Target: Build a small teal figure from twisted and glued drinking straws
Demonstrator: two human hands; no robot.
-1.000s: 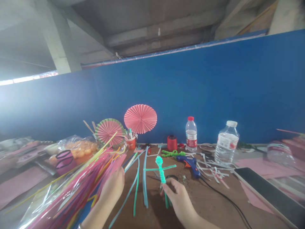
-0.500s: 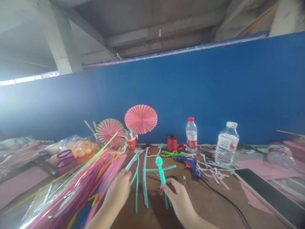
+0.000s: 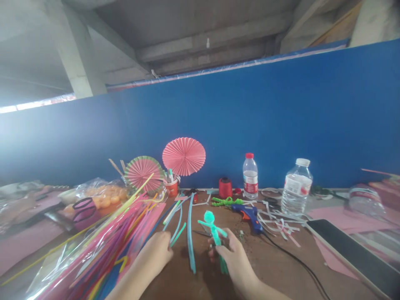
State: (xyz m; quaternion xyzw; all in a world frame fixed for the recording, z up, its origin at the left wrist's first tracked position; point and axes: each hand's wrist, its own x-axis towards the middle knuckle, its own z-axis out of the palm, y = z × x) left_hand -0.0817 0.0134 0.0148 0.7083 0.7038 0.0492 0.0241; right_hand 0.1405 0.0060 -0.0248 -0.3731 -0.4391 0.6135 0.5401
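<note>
A turquoise pipe-cleaner figure (image 3: pixel 213 228) with a round head, two arms and hanging legs stands upright in my right hand (image 3: pixel 234 254), whose fingers are closed round its body. My left hand (image 3: pixel 159 250) is closed at the near end of a green pipe cleaner (image 3: pixel 178 234), which sticks out beyond the fingers. Between the hands, light blue strips (image 3: pixel 190 233) lie on the brown table (image 3: pixel 200 287). Left of my left hand is a large bundle of coloured pipe cleaners (image 3: pixel 125 237) in clear plastic.
Behind the figure lie a bright green twisted piece (image 3: pixel 227 201) and a blue glue gun (image 3: pixel 250 214) with a black cord. Two bottles (image 3: pixel 250 179) (image 3: pixel 296 187), a red spool (image 3: pixel 225 188), paper fans (image 3: pixel 184 156), white paper strips (image 3: pixel 281 221) and a phone (image 3: pixel 353 254) surround the work area.
My left hand has closed over the green pipe cleaner and shifted its near end left. The figure has turned and tilted in my right hand, its arms now bent.
</note>
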